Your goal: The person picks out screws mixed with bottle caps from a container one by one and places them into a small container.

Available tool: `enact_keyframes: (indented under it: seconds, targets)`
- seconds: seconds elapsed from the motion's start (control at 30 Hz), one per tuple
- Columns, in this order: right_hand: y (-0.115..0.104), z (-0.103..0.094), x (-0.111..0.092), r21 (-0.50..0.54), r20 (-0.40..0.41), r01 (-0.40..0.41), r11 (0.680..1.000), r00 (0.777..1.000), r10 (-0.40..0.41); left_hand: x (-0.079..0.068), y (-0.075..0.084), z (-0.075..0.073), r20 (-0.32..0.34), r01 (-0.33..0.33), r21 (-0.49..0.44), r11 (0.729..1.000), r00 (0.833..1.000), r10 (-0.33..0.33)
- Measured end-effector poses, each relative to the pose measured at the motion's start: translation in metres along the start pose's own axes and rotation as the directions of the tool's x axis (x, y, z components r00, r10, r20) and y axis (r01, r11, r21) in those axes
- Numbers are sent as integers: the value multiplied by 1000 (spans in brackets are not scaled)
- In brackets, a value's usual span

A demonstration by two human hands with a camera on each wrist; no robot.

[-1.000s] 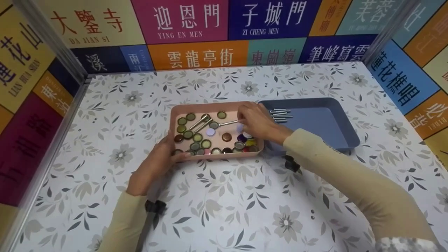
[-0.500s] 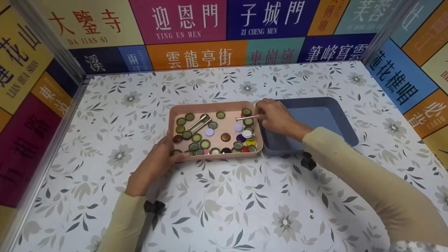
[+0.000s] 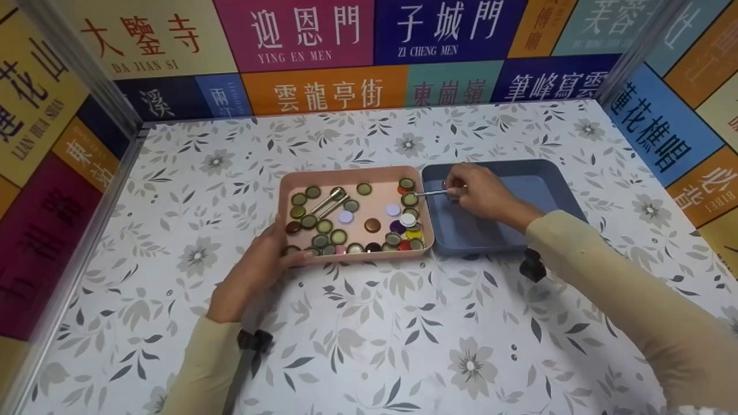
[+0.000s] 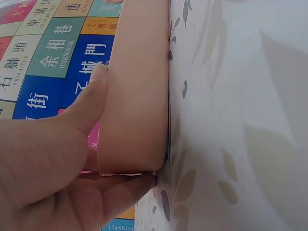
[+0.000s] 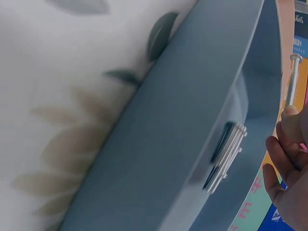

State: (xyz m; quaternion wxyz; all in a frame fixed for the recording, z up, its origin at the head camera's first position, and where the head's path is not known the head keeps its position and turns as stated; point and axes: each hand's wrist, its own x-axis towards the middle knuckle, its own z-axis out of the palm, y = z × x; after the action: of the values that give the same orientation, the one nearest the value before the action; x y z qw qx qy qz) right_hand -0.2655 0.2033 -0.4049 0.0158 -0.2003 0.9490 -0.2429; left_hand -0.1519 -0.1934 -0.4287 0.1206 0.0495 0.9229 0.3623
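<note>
Two trays, a pink tray and a blue tray, stand side by side on the flowered tabletop, and my hands are well apart. My left hand is clamped on the pink tray's near left corner, thumb at the near edge and fingers round the left end. Toward the far left corner inside, two bolts lie aslant next to each other among upturned caps. A lilac cap and a brown cap sit nearer the middle; more caps line the near edge, and a white cap is by the right edge. There, above the adjoining edges of both trays, my right hand pinches a bolt, its head pointing left. My right wrist view shows a bundle of bolts on the blue tray's floor.
</note>
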Motion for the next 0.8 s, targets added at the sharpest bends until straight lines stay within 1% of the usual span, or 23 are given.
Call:
enact_keyframes:
  seconds: [0.1, 0.23, 0.37, 0.57, 0.67, 0.8]
  targets:
    - [8, -5, -4, -4, 15, -34, 999, 999, 34, 0, 0, 0, 1, -6, 5, 1000, 1000, 6]
    - [16, -9, -6, 5, 22, -59, 998, 998, 59, -1, -1, 0, 3, -10, 4, 1000, 1000, 10]
    - [22, -9, -8, 30, 14, -60, 998, 998, 59, -1, 0, 1, 6, 3, 15, 1000, 1000, -3]
    - [32, -11, -13, 47, 15, -61, 997, 998, 61, 0, 1, 1, 10, 30, -6, 1000, 1000, -30]
    - [37, -14, -15, 44, 29, -58, 997, 998, 57, 0, 1, 1, 10, 29, -5, 1000, 1000, -29]
    - [42, -19, -17, 42, 62, -93, 995, 994, 90, 0, 1, 1, 7, 20, -4, 1000, 1000, -20]
